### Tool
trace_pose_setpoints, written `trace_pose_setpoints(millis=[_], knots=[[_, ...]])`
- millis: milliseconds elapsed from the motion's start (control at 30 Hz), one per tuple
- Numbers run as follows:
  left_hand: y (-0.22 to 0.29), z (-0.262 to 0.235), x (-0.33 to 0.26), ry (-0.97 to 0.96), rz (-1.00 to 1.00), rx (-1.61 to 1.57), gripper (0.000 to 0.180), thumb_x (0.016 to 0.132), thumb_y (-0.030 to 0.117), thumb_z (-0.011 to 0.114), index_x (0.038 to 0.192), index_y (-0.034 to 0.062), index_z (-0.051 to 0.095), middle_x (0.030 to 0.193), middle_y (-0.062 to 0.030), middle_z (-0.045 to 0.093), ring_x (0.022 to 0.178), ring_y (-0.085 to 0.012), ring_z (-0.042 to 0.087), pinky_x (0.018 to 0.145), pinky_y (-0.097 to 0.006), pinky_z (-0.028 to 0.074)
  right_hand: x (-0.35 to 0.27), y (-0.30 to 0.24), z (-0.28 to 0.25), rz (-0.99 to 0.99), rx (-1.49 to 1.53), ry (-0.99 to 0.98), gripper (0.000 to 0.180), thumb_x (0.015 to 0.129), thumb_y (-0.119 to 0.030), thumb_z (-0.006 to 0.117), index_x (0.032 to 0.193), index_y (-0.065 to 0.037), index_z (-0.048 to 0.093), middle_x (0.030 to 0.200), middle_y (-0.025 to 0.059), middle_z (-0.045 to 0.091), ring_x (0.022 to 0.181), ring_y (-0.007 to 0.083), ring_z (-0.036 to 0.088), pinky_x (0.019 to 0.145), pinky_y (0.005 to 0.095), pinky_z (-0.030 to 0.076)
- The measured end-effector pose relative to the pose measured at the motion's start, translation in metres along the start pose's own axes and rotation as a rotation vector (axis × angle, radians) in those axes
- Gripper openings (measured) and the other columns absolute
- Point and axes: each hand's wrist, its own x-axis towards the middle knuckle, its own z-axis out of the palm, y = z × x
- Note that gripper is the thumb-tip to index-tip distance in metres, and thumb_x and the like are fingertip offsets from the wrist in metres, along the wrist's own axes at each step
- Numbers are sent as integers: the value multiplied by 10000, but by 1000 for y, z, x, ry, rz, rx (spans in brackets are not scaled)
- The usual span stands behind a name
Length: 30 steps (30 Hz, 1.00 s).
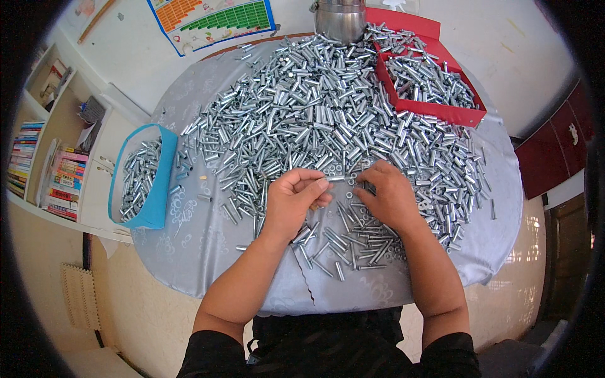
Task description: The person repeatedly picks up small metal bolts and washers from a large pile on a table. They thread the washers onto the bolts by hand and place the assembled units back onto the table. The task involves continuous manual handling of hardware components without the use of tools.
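Note:
My left hand (296, 200) pinches a shiny metal bolt (336, 178) between thumb and fingers, its end pointing right. Close by on the right, my right hand (389, 194) has its fingers curled together beside small hex nuts (350, 195); whatever they hold, if anything, is hidden. Beyond both hands spreads a large heap of metal sleeves and bolts (315, 113). Between my forearms lie loose bolts (372, 246) and a few short sleeves. More nuts (333, 169) rest just past my left fingertips.
A silver-grey cloth (189, 252) covers the round table. At the left stands a blue fabric bin (169, 170) of metal parts; a red box (435, 112) of bolts sits at the far right. Behind the heap is a steel pot (340, 22). Bookshelves (63, 145) line the left wall.

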Motion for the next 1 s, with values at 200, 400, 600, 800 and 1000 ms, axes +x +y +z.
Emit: trace_pose_setpoints(millis=[200, 400, 600, 800, 1000], knots=[[2, 1, -1, -1, -5, 1, 162, 877, 76, 653, 1016, -4, 631, 901, -122, 705, 710, -158, 679, 606, -267, 546, 0, 0, 2, 32, -4, 8, 205, 708, -163, 745, 863, -51, 670, 825, 124, 572, 807, 324, 592, 713, 413, 485], [1, 0, -1, 2, -9, 12, 163, 879, 75, 651, 1019, -5, 631, 905, -120, 704, 716, -159, 680, 608, -267, 545, 0, -4, 2, 55, -40, 30, 201, 724, -162, 736, 881, -48, 681, 826, 117, 575, 804, 322, 594, 713, 408, 489], [0, -1, 0, -7, -6, 4, 161, 882, 71, 646, 1020, -11, 628, 908, -121, 704, 719, -159, 678, 612, -267, 543, 1, -2, 5, 34, -69, 18, 147, 753, -152, 704, 872, -66, 693, 843, 113, 575, 797, 316, 595, 708, 413, 491], [-1, 0, -1, -9, -20, 16, 158, 885, 67, 639, 1021, -12, 628, 908, -117, 704, 719, -154, 675, 620, -268, 545, 2, -2, 8, 68, -39, -9, 87, 778, -125, 661, 830, -55, 671, 843, 122, 566, 803, 323, 598, 710, 423, 495], [0, 0, -1, -11, -22, 10, 156, 884, 61, 638, 1022, -11, 630, 910, -121, 703, 720, -154, 675, 627, -268, 550, 1, -3, 9, 51, -53, -7, 85, 796, -124, 637, 832, -48, 645, 842, 131, 560, 817, 331, 595, 721, 427, 493]])
